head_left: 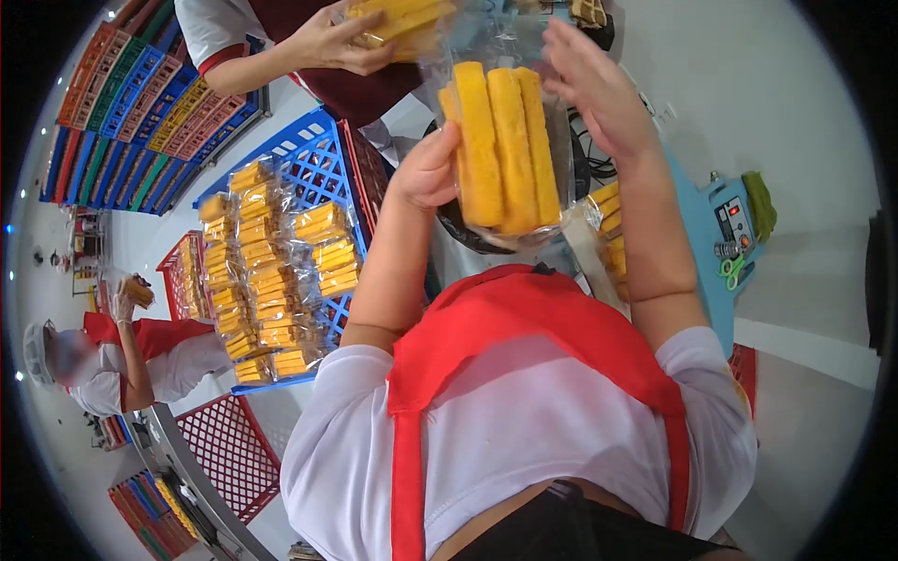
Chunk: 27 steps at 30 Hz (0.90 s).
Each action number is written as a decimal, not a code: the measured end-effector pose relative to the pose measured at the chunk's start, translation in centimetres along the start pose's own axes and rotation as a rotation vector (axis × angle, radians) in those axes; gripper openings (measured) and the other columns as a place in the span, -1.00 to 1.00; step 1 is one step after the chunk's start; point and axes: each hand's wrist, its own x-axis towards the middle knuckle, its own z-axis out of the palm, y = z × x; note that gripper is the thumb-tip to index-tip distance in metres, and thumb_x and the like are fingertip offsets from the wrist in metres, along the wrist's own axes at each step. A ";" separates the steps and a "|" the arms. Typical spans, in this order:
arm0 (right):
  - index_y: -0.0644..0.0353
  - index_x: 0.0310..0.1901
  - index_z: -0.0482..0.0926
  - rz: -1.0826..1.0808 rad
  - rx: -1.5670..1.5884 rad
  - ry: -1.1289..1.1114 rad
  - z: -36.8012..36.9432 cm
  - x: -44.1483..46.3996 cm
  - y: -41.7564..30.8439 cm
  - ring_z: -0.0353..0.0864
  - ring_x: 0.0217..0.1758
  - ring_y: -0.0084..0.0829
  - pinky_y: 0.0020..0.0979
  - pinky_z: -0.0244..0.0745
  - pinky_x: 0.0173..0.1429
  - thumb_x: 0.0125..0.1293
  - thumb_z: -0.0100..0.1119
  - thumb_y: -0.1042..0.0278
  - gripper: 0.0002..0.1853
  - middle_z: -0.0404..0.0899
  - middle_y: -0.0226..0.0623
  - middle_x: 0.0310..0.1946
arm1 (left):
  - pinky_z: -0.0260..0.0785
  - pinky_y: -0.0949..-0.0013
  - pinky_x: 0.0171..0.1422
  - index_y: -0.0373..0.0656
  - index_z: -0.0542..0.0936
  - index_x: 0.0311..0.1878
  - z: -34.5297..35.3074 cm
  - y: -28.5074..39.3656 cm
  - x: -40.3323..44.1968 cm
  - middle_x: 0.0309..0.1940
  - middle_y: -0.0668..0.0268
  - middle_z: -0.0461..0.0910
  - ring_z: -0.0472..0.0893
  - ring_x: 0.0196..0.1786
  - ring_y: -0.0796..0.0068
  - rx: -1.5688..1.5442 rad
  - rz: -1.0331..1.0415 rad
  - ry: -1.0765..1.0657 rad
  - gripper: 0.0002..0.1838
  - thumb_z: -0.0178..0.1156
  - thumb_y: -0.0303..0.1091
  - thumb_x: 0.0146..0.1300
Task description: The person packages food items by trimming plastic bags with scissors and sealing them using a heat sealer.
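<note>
My left hand [428,168] grips the left side of a clear plastic bag of thick yellow sticks [510,145], which look like bread or cake. The bag is held up in front of my chest, its loose plastic top pointing away from me. Beside the bag's upper right, my right hand [599,93] has its fingers stretched out, slightly blurred; whether it touches the plastic I cannot tell. More yellow sticks [613,220] lie below my right forearm, partly hidden.
A co-worker's hand [351,42] holds another bag of sticks at the top. To the left, a blue crate [304,140] carries several filled bags. A sealing machine [734,220] and green scissors [730,271] are at right. Another person [140,360] stands far left, near stacked crates [150,93].
</note>
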 end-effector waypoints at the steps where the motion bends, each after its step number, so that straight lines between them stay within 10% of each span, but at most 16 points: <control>1: 0.29 0.18 0.16 0.065 0.046 -0.112 -0.9 -0.2 1.0 0.21 0.19 -0.47 -0.43 0.15 0.17 0.26 -0.08 0.21 -0.49 0.21 -0.19 0.15 | 0.16 0.28 0.21 -0.16 0.10 0.25 -0.5 0.7 -0.3 0.14 0.17 0.25 0.30 0.17 0.34 0.222 0.072 0.027 -0.42 -0.05 -0.12 0.23; 5: 0.30 0.03 0.38 0.115 0.164 -0.262 0.2 -1.0 3.0 0.43 -0.09 -0.57 -0.55 0.30 0.03 0.27 -0.07 0.32 -0.66 0.49 -0.36 -0.16 | 0.23 0.42 0.11 -0.18 0.06 0.27 1.2 1.8 -1.4 0.04 0.27 0.35 0.37 0.04 0.49 0.887 0.125 0.129 -0.30 0.16 -0.41 0.08; 12: 0.32 -0.02 0.43 -0.090 0.062 -0.394 0.6 -1.4 5.9 0.39 -0.03 -0.57 -0.54 0.25 0.09 0.26 -0.08 0.37 -0.70 0.47 -0.34 -0.08 | 0.21 0.54 0.05 -0.15 -0.04 0.31 1.8 1.3 -2.9 -0.09 0.29 0.44 0.39 -0.10 0.61 1.407 0.283 0.260 -0.12 0.20 -0.59 -0.09; 20: 0.36 -0.06 0.45 0.189 0.143 -0.477 3.6 -1.5 9.6 0.40 -0.04 -0.56 -0.54 0.26 0.07 0.28 -0.13 0.39 -0.72 0.47 -0.31 -0.11 | 0.10 0.48 0.19 -0.15 -0.07 0.31 0.9 0.5 -9.8 0.18 0.16 0.19 0.26 0.14 0.52 0.979 0.240 0.401 -0.21 0.11 -0.59 0.06; 27: 0.36 -0.11 0.48 0.452 0.018 -0.592 6.5 -3.1 13.3 0.41 -0.09 -0.59 -0.57 0.26 0.04 0.28 -0.12 0.38 -0.73 0.49 -0.32 -0.15 | 0.12 0.46 0.18 -0.15 -0.13 0.32 0.8 -3.6 -15.5 0.17 0.15 0.21 0.29 0.12 0.45 1.299 0.061 0.729 -0.30 0.02 -0.33 0.21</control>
